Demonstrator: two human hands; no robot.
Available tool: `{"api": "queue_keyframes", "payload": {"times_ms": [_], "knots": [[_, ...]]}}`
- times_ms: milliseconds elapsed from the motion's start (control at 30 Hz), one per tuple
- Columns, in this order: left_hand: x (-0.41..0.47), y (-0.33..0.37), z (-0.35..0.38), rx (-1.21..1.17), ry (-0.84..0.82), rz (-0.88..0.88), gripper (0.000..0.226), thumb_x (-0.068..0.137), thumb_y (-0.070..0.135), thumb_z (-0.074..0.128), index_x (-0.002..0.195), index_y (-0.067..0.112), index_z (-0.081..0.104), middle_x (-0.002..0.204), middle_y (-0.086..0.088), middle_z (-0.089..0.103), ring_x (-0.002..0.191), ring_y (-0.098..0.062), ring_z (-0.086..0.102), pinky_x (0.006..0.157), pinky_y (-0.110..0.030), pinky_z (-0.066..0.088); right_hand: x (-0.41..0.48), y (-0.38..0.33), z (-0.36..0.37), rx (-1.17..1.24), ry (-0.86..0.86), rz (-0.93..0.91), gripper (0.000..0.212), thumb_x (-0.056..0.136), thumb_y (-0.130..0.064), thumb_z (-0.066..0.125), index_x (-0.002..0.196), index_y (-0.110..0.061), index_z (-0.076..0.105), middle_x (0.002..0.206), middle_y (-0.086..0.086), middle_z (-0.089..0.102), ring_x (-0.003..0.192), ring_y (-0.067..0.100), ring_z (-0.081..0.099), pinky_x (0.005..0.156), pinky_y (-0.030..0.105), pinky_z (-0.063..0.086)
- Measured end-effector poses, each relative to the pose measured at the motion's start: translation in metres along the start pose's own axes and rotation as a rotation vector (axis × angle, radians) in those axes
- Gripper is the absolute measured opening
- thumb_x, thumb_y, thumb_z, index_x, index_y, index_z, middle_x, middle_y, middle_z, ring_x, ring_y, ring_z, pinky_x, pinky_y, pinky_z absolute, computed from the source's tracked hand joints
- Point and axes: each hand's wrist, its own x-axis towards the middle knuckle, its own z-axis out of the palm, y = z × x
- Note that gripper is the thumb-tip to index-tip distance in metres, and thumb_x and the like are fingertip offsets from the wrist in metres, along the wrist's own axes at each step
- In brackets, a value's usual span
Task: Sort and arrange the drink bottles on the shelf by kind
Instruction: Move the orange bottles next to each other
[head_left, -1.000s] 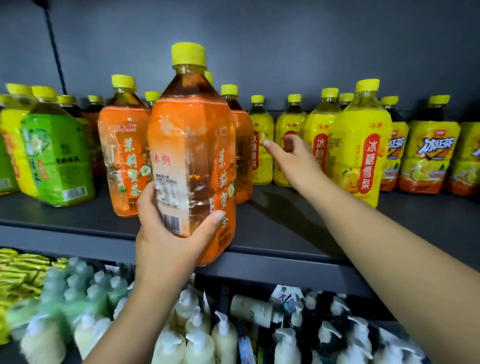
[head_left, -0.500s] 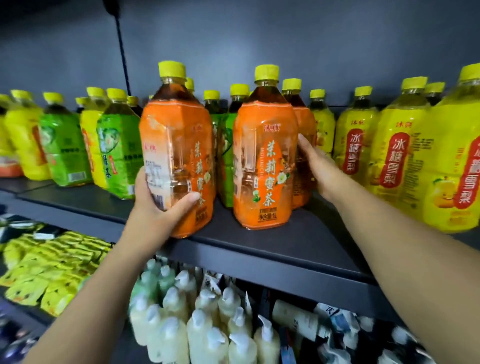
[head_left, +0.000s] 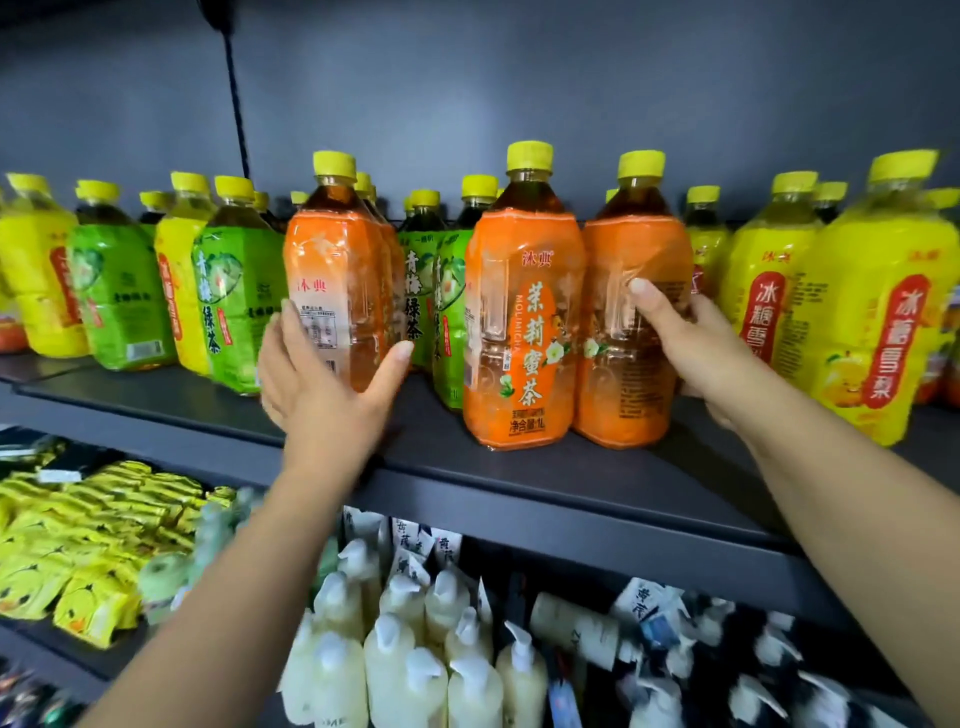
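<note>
The left hand (head_left: 322, 395) is wrapped round the lower half of one orange bottle (head_left: 337, 270), thumb on its right face. Its base is hidden, so I cannot tell whether it stands on the shelf (head_left: 519, 483). The right hand (head_left: 696, 353) clasps a second orange bottle (head_left: 623, 249) from its right side, thumb across the front. Half a second ago that bottle sat behind the third orange one (head_left: 519, 322); now they touch side by side at the front, so the orange group is forming. Green bottles (head_left: 447, 291) stand in the gap between the hands and yellow bottles (head_left: 878, 322) just right of the right hand. All are clear, square-shouldered plastic with glossy, wrinkled sleeves and ribbed yellow caps, likely slippery.
</note>
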Motion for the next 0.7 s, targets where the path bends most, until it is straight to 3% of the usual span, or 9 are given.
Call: {"api": "queue_keyframes", "payload": {"times_ms": [67,133,167,267,333,467,567,700], "knots": [[-0.021,0.029,0.002,-0.227,-0.184,0.111,0.108,0.066,0.069,0.059,0.146,0.019,0.007,0.152,-0.006,0.019,0.139,-0.020,0.017,0.113,-0.038,0.017,-0.009,-0.002,-0.002,0.028,-0.034,-0.002,0.082,0.077,-0.065,0.047,0.143,-0.021,0.025,0.147,0.003,0.037,0.132,0.026,0.038,0.103,0.045,0.033],[-0.030,0.050,0.016,-0.324,-0.405,0.096,0.111,0.059,0.067,0.058,0.146,0.026,0.002,0.152,0.002,0.016,0.138,-0.013,0.018,0.110,-0.032,0.019,-0.018,-0.006,-0.002,0.055,-0.073,0.013,0.091,0.069,-0.070,0.047,0.144,-0.022,0.024,0.148,0.002,0.035,0.133,0.025,0.035,0.104,0.046,0.030],[-0.030,0.054,0.024,-0.322,-0.432,0.078,0.111,0.060,0.063,0.060,0.146,0.026,0.001,0.152,0.002,0.014,0.138,-0.013,0.016,0.110,-0.030,0.018,-0.023,-0.008,-0.002,0.063,-0.087,0.025,0.100,0.060,-0.074,0.047,0.144,-0.023,0.025,0.148,0.002,0.035,0.134,0.025,0.035,0.105,0.048,0.029],[-0.021,0.043,0.036,-0.378,-0.335,0.020,0.106,0.068,0.042,0.073,0.145,0.027,0.002,0.151,0.000,0.017,0.137,-0.016,0.023,0.104,-0.026,0.023,-0.034,-0.011,0.000,0.101,-0.178,0.035,0.119,0.038,-0.085,0.048,0.143,-0.030,0.028,0.147,-0.001,0.037,0.134,0.025,0.035,0.105,0.054,0.026],[-0.019,0.033,0.034,-0.384,-0.273,0.012,0.104,0.069,0.038,0.075,0.144,0.029,0.004,0.150,0.001,0.022,0.134,-0.016,0.028,0.099,-0.023,0.025,-0.041,-0.014,0.005,0.120,-0.238,0.026,0.120,0.036,-0.085,0.049,0.142,-0.032,0.029,0.146,-0.003,0.040,0.133,0.023,0.036,0.104,0.052,0.028],[-0.019,0.025,0.024,-0.251,-0.087,0.047,0.103,0.067,0.041,0.076,0.145,0.025,0.010,0.148,-0.004,0.028,0.136,-0.020,0.027,0.107,-0.028,0.021,-0.042,-0.020,0.019,0.121,-0.221,0.050,0.099,0.058,-0.073,0.046,0.142,-0.025,0.027,0.146,0.000,0.038,0.129,0.020,0.039,0.103,0.044,0.031],[-0.015,0.018,0.017,-0.074,0.018,0.067,0.104,0.066,0.045,0.075,0.145,0.017,0.013,0.145,-0.013,0.032,0.135,-0.029,0.028,0.111,-0.039,0.015,-0.040,-0.017,0.029,0.117,-0.142,-0.007,0.073,0.077,-0.062,0.047,0.137,-0.023,0.034,0.138,-0.001,0.047,0.105,0.009,0.042,0.089,0.031,0.033],[0.001,0.006,0.021,0.021,0.020,0.028,0.105,0.067,0.046,0.073,0.145,0.012,0.012,0.143,-0.021,0.032,0.134,-0.035,0.026,0.110,-0.045,0.015,-0.033,-0.014,0.037,0.018,0.017,-0.057,0.073,0.077,-0.066,0.047,0.132,-0.020,0.039,0.128,-0.002,0.052,0.107,0.014,0.048,0.086,0.030,0.036]]}}
